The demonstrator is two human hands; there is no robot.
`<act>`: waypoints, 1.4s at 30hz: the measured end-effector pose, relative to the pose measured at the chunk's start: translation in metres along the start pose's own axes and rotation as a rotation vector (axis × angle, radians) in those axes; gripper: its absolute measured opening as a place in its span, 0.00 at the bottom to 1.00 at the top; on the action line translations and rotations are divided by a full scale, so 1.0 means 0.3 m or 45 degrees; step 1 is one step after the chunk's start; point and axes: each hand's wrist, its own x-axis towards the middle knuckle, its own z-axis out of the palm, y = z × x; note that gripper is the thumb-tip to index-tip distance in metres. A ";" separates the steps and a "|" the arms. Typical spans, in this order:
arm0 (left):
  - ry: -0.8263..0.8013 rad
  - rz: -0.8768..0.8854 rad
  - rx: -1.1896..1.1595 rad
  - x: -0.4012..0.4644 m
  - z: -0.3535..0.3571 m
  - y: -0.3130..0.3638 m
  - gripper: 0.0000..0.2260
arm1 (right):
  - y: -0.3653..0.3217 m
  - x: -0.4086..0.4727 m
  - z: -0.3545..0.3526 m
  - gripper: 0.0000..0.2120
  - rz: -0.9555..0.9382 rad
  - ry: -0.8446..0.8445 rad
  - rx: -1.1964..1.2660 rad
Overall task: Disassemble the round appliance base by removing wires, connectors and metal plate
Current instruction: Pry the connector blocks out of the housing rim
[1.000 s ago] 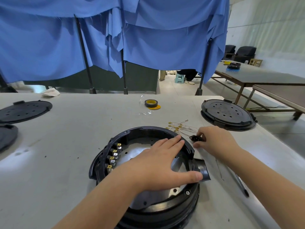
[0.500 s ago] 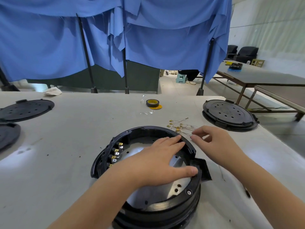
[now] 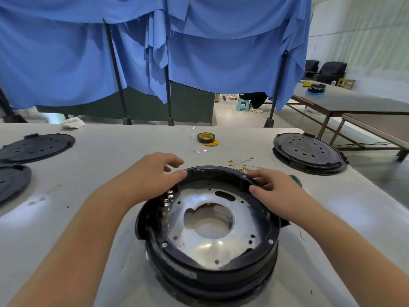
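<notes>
The round appliance base sits on the worktop at six o'clock, its metal plate inside. The left hand grips the rim at eleven o'clock, the right hand at two o'clock. Beyond lie loose wires and a tape roll at twelve.

White table — base, lids, tape

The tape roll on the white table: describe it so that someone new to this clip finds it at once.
Start at the round black appliance base that both hands hold, then look straight past its far rim toward the blue curtain. The tape roll lies flat there: a small dark ring with a yellow core, far smaller than the black perforated lids at the sides.
</notes>
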 end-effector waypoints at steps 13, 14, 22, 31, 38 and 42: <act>-0.338 -0.048 0.002 -0.007 0.038 0.042 0.17 | 0.051 0.124 -0.072 0.13 -0.028 -0.103 -0.179; -0.372 -0.049 0.006 -0.008 0.046 0.048 0.17 | 0.055 0.128 -0.076 0.14 -0.041 -0.106 -0.216; -0.451 -0.078 -0.112 -0.027 0.047 0.053 0.11 | 0.030 0.096 -0.079 0.15 -0.304 0.119 -0.516; -0.451 -0.255 -0.545 -0.100 0.064 0.038 0.13 | -0.252 -0.031 0.050 0.08 -0.292 -0.206 -0.107; -0.408 -0.337 -0.926 -0.180 0.119 0.043 0.09 | -0.256 -0.112 0.116 0.09 -0.185 -0.124 -0.158; -0.354 -0.307 -1.027 -0.216 0.148 0.018 0.11 | -0.222 -0.099 0.093 0.09 -0.154 -0.229 -0.062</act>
